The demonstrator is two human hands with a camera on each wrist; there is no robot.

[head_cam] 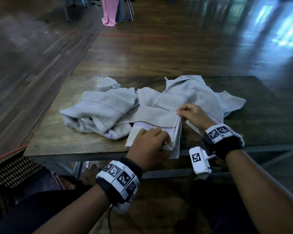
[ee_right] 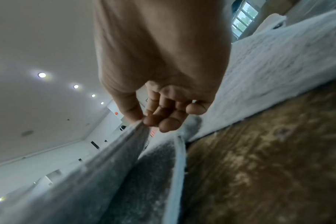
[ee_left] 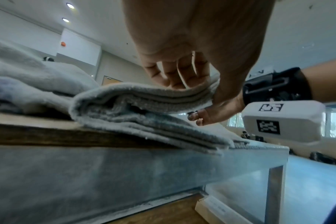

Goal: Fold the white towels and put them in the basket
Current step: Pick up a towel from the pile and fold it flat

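While my left hand (head_cam: pixel 148 146) rests on the near end of the half-folded towel (head_cam: pixel 156 123), its fingers (ee_left: pixel 175 72) curl down onto the top layer and the thumb tucks under the fold — a grip on the stacked layers, as the left wrist view shows. That towel lies at the near edge of the worktop (head_cam: pixel 61 139), one corner hanging just over it, a checkered band running across its width. My right hand (head_cam: pixel 194 116) sits at the towel's right side, thumb and forefinger pinching a raised edge of the cloth; in the right wrist view the fingers (ee_right: pixel 163 115) are narrow, closed on that hem, with the fabric falling away below them. Beside this towel, toward the left edge of the worktop, I see a crumpled towel (head_cam: pixel 98 112) in a loose heap. Toward the far edge, a third towel (head_cam: pixel 193 93) lies spread and rumpled, partly under the one I hold. Both wrists carry black bands with printed markers. A dark woven basket (head_cam: pixel 12 171) shows below the near left corner of the worktop.
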